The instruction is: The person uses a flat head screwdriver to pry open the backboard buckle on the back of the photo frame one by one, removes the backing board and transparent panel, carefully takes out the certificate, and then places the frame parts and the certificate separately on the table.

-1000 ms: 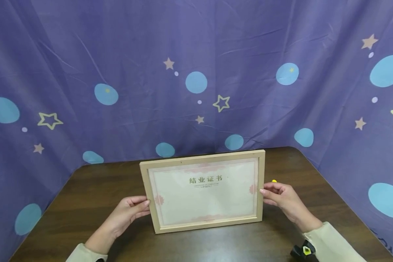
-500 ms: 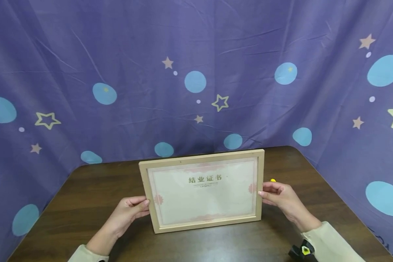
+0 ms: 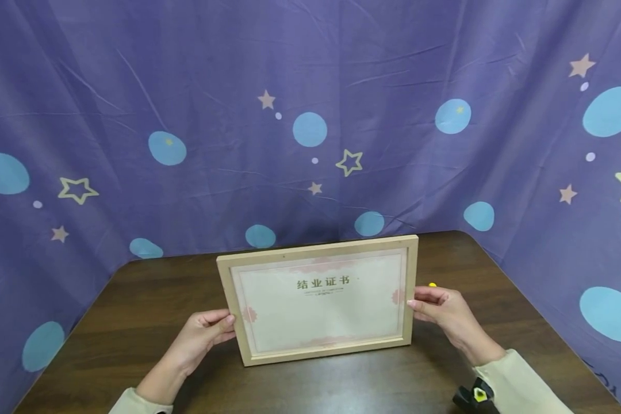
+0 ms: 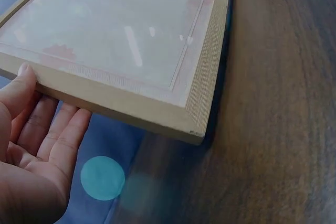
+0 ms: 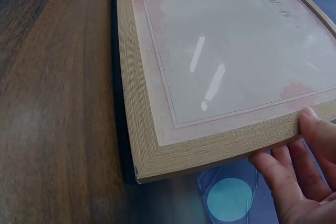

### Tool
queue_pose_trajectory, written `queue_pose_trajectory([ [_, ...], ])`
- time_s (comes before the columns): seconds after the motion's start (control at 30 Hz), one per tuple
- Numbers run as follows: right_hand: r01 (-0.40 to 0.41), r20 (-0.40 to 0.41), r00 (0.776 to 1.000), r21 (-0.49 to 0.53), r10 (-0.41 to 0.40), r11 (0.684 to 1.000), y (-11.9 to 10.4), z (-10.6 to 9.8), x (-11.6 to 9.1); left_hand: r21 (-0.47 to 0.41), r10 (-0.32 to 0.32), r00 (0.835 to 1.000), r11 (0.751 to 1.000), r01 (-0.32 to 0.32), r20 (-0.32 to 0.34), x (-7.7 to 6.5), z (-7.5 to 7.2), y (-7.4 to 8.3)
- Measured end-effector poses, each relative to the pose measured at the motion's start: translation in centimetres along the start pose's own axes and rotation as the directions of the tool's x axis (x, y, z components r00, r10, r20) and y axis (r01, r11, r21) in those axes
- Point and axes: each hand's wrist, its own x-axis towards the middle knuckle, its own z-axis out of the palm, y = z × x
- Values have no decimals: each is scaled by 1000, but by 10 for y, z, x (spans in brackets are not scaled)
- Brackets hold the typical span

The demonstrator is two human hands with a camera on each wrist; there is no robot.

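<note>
A light wooden picture frame stands nearly upright on the dark table, leaning back slightly, with a white and pink certificate behind its clear cover. My left hand pinches its left side, thumb on the front edge and fingers behind. On the opposite side my right hand grips the frame the same way. The left wrist view shows the left thumb on the wooden border and the fingers under it. In the right wrist view the right thumb presses the border, the other fingers being behind.
The dark brown wooden table extends around the frame. Behind it hangs a purple curtain with blue dots and stars. A small yellow thing shows just beyond the right hand, mostly hidden.
Both hands keep their hold on the picture frame. The frame has shifted very slightly to the left, its left edge most of all.
</note>
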Motion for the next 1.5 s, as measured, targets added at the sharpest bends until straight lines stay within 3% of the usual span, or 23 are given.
queue_pose_trajectory([
  [0.33, 37, -19, 999, 17, -37, 999, 0, 0, 4, -17, 50, 998, 999, -51, -36, 2, -1, 1],
  [0.67, 160, -1, 987, 72, -160, 985, -2, 0, 5, -15, 183, 981, 983, -185, -58, 8, 0, 0],
  [0.93, 198, -31, 980, 51, -197, 979, -3, 2, 6, -126, 200, 968, 968, -219, -150, 9, 4, -3],
  [1.17, 291, -85, 956, 124, -282, 949, -1, 6, 4, -112, 251, 966, 960, -256, -61, 13, 6, -3],
  [1.33, 335, -104, 941, 129, -323, 933, -1, 9, 1, -168, 247, 965, 951, -258, -86, 14, 6, -2],
  [1.5, 371, -119, 927, 159, -355, 915, 1, 12, 0, -132, 191, 976, 970, -205, -107, 16, 6, 1],
])
